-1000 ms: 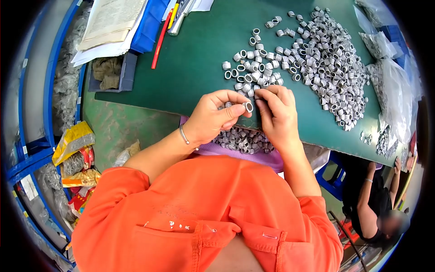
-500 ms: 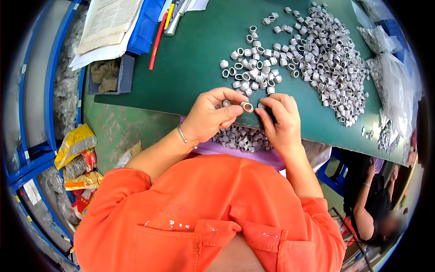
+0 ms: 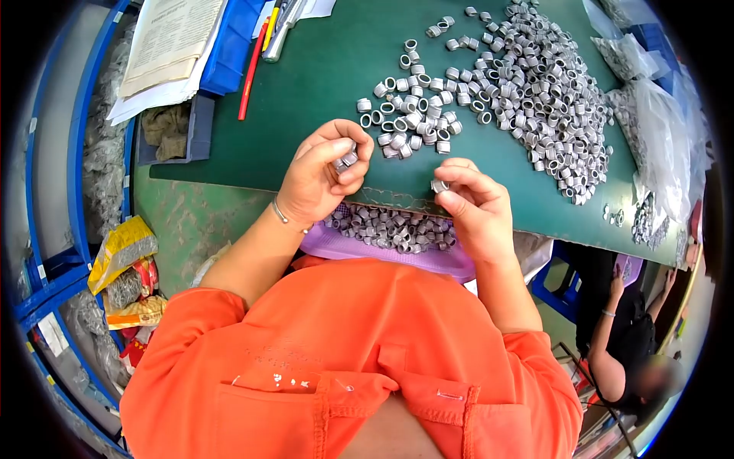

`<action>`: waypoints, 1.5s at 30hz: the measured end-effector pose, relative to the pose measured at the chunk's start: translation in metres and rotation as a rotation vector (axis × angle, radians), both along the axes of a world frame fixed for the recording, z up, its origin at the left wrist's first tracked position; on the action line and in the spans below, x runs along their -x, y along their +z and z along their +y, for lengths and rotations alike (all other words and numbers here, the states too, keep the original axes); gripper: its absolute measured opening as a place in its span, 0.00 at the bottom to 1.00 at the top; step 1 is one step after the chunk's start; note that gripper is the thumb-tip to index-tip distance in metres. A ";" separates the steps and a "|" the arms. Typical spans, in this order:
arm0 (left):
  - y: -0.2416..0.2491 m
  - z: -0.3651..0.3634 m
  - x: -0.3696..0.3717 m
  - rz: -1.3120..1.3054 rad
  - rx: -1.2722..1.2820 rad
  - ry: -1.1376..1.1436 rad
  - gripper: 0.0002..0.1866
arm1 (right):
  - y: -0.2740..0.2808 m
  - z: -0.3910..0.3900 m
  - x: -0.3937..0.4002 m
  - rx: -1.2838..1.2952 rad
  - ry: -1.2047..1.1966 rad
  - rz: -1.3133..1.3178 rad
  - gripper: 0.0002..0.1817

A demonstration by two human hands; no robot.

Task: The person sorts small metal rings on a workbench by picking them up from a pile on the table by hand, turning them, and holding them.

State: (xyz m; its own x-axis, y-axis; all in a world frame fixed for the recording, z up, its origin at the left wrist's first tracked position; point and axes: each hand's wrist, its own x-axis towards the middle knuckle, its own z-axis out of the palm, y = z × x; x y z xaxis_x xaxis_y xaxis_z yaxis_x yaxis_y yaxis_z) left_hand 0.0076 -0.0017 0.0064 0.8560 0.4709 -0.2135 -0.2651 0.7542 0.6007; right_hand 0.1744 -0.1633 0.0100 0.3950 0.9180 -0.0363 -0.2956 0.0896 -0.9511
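Small grey metal rings [image 3: 543, 99] lie heaped on the green table [image 3: 306, 92], with a looser cluster [image 3: 413, 115] nearer the hands. My left hand [image 3: 325, 164] is closed round metal rings at the front edge of the table; part of them shows between its curled fingers. To the right, my right hand [image 3: 475, 200] pinches one metal ring [image 3: 439, 186] between thumb and fingers. The two hands are apart. Below them, a purple tray [image 3: 382, 252] holds many more rings [image 3: 394, 228] under the table's edge.
Papers [image 3: 164, 46], a blue bin [image 3: 233, 46], a red pencil [image 3: 251, 80] and a grey box with cloth [image 3: 199, 130] are at the upper left. Plastic bags [image 3: 657, 145] stand at the right edge. Another person [image 3: 612, 348] sits at the lower right.
My left hand has moved left and turned, its fingers now curled round rings. The hands have separated. More of the purple tray shows, and the view has shifted slightly.
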 end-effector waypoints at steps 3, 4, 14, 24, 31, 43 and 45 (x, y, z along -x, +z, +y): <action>-0.001 -0.002 -0.001 0.014 -0.016 0.019 0.07 | 0.001 0.000 0.001 0.065 0.025 0.562 0.13; -0.001 -0.002 -0.001 0.028 -0.027 0.033 0.05 | 0.000 -0.001 0.000 0.066 0.024 0.560 0.13; 0.000 -0.004 -0.002 0.062 -0.069 0.038 0.03 | 0.004 -0.005 -0.004 0.087 0.103 0.620 0.11; -0.001 -0.004 -0.003 0.062 -0.092 0.033 0.03 | 0.010 -0.014 -0.012 0.221 0.270 0.094 0.08; 0.001 -0.014 -0.005 0.193 -0.561 -0.011 0.03 | 0.005 -0.008 -0.011 0.177 0.165 0.348 0.07; 0.009 -0.032 -0.015 0.291 -1.117 -0.035 0.09 | 0.005 -0.001 0.010 0.198 0.095 0.312 0.05; 0.009 -0.032 -0.014 0.295 -1.135 -0.027 0.08 | 0.003 -0.001 0.010 0.187 0.101 0.276 0.05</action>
State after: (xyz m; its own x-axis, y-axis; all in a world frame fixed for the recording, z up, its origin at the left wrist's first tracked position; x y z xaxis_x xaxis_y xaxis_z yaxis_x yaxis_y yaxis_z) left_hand 0.0219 -0.0340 0.0149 0.8561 0.5013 0.1255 0.0048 -0.2506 0.9681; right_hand 0.1639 -0.1646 0.0133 0.2547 0.9193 -0.3000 -0.5423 -0.1210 -0.8314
